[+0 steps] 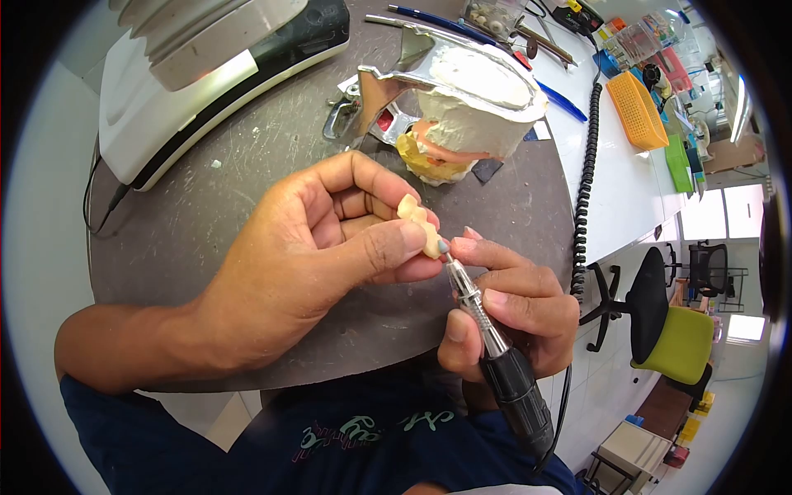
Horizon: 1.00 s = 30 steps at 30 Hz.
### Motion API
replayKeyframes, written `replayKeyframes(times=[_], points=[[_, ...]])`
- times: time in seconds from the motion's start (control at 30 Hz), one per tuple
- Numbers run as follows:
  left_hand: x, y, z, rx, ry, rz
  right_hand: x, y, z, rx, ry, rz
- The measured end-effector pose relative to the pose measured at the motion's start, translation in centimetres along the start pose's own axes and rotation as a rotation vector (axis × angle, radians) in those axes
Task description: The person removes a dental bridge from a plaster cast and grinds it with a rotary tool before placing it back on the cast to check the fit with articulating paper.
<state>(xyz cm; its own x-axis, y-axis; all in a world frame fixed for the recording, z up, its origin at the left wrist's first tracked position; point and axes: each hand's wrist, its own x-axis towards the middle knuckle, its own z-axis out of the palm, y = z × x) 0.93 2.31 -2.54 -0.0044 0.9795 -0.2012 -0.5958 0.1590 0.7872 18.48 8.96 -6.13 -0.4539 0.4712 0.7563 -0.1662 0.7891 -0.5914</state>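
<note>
Between the thumb and fingers of my left hand is a small cream-coloured dental piece shaped like several joined teeth. My right hand is wrapped round a handpiece with a silver front and a black body. Its small bluish tip is at the lower right end of the dental piece; whether they touch is hard to tell. Just beyond my hands stands a metal articulator holding a white plaster model with pink and yellow parts low down.
A white and black machine with a ribbed hose above it stands at the left of the grey round table. A coiled black cable runs down the right. Beyond are a blue pen, an orange basket and a green chair.
</note>
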Motion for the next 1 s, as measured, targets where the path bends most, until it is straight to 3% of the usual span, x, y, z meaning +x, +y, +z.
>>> replayKeyframes(times=[0.5,0.7,0.8,0.87,1.0], points=[[-0.03,0.04,0.08,0.010,0.000,-0.006,-0.09,-0.14,-0.04,0.028,0.006,0.028],[-0.04,0.06,0.07,0.009,-0.003,-0.007,0.01,-0.26,0.20,0.128,0.123,0.074],[-0.05,0.09,0.08,0.014,0.000,-0.008,-0.07,-0.17,-0.13,0.033,-0.015,0.026],[-0.05,0.10,0.09,0.018,0.000,-0.010,0.02,-0.34,0.25,0.104,0.096,0.069],[-0.03,0.03,0.12,0.013,0.000,-0.006,0.04,-0.23,0.35,0.117,0.118,0.062]])
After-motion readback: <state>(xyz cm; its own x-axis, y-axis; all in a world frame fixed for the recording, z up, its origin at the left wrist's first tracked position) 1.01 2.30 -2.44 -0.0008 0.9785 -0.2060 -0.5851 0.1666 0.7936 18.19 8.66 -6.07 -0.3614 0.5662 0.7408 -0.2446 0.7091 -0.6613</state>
